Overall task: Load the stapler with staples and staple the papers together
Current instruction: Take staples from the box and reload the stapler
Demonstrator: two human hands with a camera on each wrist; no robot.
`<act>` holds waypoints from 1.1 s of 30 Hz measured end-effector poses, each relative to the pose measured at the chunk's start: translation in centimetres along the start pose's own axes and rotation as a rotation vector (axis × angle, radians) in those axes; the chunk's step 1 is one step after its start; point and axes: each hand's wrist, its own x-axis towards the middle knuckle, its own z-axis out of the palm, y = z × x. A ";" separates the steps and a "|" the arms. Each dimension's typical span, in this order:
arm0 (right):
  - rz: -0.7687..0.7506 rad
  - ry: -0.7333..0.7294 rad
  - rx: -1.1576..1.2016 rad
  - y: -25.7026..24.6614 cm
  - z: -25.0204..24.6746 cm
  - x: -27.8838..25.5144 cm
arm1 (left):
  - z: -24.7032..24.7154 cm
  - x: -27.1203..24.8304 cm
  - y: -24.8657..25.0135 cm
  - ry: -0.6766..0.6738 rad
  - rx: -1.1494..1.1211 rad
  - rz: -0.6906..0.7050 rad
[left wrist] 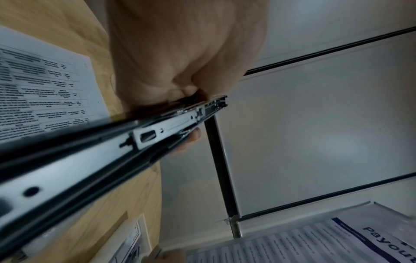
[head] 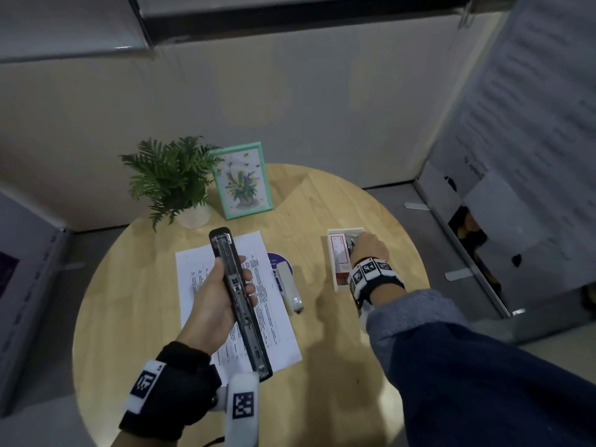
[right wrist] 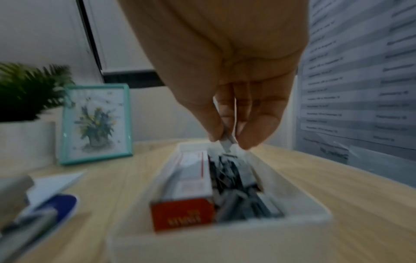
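My left hand [head: 219,298] grips a long black stapler [head: 240,301], swung open with its metal staple channel [left wrist: 157,131] facing up, above the printed papers [head: 274,321] on the round wooden table [head: 338,366]. My right hand [head: 364,245] reaches into a white tray [head: 338,287] at the table's right. There its thumb and fingers pinch a silvery strip of staples [right wrist: 227,140] over a heap of loose staple strips [right wrist: 234,178]. A red and white staple box [right wrist: 186,195] lies in the tray's left half.
A small white stapler [head: 288,285] lies on a purple disc [head: 277,259] just right of the papers. A potted fern [head: 171,179] and a teal picture frame [head: 242,180] stand at the table's far side. Panel walls with printed sheets [head: 532,124] close in on the right.
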 end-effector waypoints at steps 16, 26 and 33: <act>-0.833 -0.232 0.989 -8.7 -7.5 -16.1 | 0.7 -4.7 1.4 -0.176 0.087 -0.036; -0.923 -0.106 0.896 -8.6 -6.7 -17.5 | 1.1 -6.0 1.1 -0.187 0.120 -0.042; -0.901 -0.107 0.925 -8.7 -6.7 -17.6 | 0.9 -6.2 0.9 -0.184 0.117 -0.057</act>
